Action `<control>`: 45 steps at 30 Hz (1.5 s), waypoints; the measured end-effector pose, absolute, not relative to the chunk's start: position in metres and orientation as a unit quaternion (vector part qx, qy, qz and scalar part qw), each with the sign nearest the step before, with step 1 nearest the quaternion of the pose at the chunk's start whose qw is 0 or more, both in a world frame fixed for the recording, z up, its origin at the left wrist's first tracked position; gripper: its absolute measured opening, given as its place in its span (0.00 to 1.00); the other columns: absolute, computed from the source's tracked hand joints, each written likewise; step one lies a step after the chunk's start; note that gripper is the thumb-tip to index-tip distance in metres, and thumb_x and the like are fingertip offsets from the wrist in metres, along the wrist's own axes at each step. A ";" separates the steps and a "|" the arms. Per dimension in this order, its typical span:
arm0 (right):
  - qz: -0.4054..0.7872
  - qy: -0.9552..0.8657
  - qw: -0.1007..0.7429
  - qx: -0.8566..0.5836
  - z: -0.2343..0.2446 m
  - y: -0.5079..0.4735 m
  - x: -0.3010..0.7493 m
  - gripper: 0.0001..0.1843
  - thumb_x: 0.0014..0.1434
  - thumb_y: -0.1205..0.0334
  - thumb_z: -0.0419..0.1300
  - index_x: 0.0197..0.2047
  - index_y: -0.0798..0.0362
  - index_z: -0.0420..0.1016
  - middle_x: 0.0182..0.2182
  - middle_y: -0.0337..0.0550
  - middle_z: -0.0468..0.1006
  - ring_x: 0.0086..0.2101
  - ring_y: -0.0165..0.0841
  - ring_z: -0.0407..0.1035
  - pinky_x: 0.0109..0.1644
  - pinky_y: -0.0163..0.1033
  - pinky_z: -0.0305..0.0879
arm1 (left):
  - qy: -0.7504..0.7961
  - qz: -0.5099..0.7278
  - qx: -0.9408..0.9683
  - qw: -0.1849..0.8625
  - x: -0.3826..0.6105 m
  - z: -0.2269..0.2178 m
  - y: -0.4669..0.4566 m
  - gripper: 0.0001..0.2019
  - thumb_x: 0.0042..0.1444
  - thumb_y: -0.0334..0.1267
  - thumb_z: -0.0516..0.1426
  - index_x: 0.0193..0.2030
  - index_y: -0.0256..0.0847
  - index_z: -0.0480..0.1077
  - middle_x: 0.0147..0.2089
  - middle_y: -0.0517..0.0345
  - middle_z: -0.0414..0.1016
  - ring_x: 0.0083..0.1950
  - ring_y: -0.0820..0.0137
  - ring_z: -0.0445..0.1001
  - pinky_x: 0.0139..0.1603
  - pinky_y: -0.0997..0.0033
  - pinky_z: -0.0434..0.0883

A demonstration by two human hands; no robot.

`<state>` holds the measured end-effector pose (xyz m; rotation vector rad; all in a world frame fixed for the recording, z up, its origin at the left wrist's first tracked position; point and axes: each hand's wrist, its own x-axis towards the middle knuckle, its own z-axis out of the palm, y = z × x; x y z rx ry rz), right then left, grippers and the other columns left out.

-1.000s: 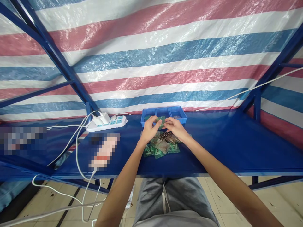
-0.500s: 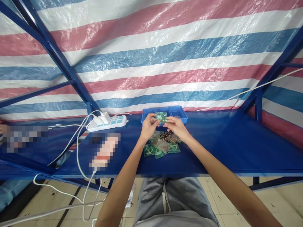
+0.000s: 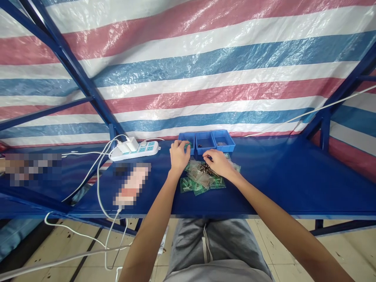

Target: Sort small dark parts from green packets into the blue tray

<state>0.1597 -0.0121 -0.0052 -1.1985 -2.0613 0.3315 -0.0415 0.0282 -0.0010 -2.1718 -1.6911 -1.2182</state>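
My two hands work at a blue three-compartment tray (image 3: 226,149), which stands near the back edge of the blue tabletop (image 3: 288,184) and serves as landmark for all places given here. The left grip (image 3: 187,148) reaches over the tray's left compartment, fingers bent downward, with a small green packet (image 3: 188,144) showing at the fingertips; whether they pinch it or merely rest against it, I cannot tell. Pointing the fingers down lets them, I judge, reach past the tray's front wall. The right grip (image 3: 206,155) is narrow and curled, just in front of the tray's middle compartment; nothing shows between thumb and forefinger, though something small could be hidden there.

In front of the tray, on my side, lies a pile of clear packets (image 3: 202,188) with green contents, a brownish packet (image 3: 203,178) uppermost and loose dark parts (image 3: 206,168) partly under my right hand. Its closeness to the tray probably keeps each reach short. One small dark piece (image 3: 200,146) sits in the middle compartment.

Left of the tray, well apart, rests a white power strip (image 3: 134,152) bearing plugs, presumably placed aside so that its cables stay clear of the packets.
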 end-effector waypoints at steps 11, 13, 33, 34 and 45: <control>0.126 -0.820 0.319 -0.458 -0.008 -0.010 0.161 0.11 0.66 0.68 0.54 0.39 0.52 0.79 0.39 0.47 0.80 0.40 0.39 0.72 0.47 0.43 0.64 | -0.538 -0.338 -0.768 0.081 -0.029 -0.001 0.018 0.14 0.66 0.41 0.53 0.55 0.47 0.74 0.54 0.46 0.74 0.59 0.52 0.67 0.61 0.46 0.58; 0.129 -0.819 0.320 -0.459 -0.009 -0.010 0.161 0.11 0.66 0.68 0.54 0.40 0.52 0.79 0.39 0.47 0.80 0.40 0.39 0.72 0.46 0.43 0.64 | -0.564 -0.338 -0.747 0.098 -0.028 0.000 0.017 0.13 0.66 0.42 0.53 0.52 0.45 0.74 0.53 0.43 0.73 0.57 0.50 0.68 0.60 0.44 0.58; 0.080 -0.867 0.247 -0.426 -0.007 -0.015 0.162 0.11 0.65 0.69 0.56 0.38 0.51 0.81 0.36 0.50 0.78 0.45 0.45 0.69 0.51 0.48 0.65 | -0.472 -0.355 -0.807 0.021 -0.032 -0.004 0.022 0.15 0.65 0.32 0.53 0.54 0.42 0.75 0.50 0.48 0.75 0.50 0.60 0.75 0.55 0.59 0.70; 0.080 -0.868 0.248 -0.422 -0.007 -0.015 0.162 0.12 0.65 0.70 0.56 0.38 0.51 0.81 0.36 0.50 0.78 0.46 0.44 0.70 0.52 0.47 0.65 | -0.455 -0.357 -0.816 0.012 -0.030 -0.006 0.023 0.16 0.65 0.31 0.52 0.56 0.42 0.74 0.50 0.48 0.75 0.50 0.61 0.75 0.55 0.60 0.71; 0.136 -0.865 0.251 -0.413 -0.001 -0.019 0.165 0.10 0.64 0.69 0.57 0.35 0.50 0.79 0.38 0.47 0.78 0.50 0.44 0.71 0.55 0.46 0.64 | -0.438 -0.382 -0.813 -0.036 -0.028 -0.013 0.034 0.15 0.68 0.34 0.50 0.51 0.43 0.79 0.45 0.52 0.76 0.44 0.66 0.77 0.51 0.66 0.73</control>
